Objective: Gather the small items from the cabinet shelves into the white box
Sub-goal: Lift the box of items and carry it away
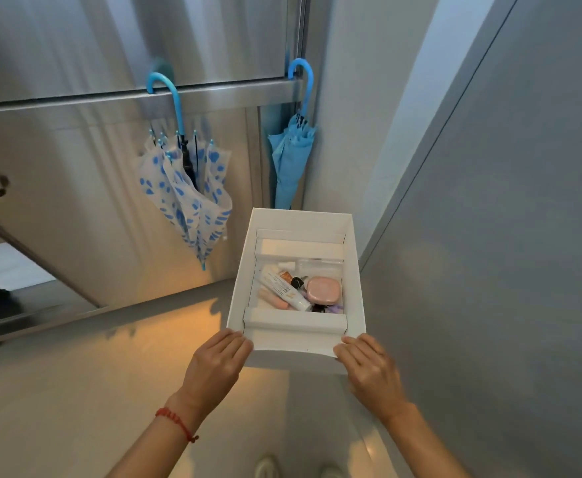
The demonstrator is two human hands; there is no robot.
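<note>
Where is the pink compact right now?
In the head view, the pink compact lies inside the white box, on its right side, next to the white tube. The box is held right of centre by both hands.

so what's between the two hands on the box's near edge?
Head view: only the near wall of the white box lies between the left hand and the right hand, which hold its near corners; that stretch is bare.

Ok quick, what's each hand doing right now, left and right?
Left hand: grips the near left corner of the white box.
Right hand: grips the box's near right corner.
</note>
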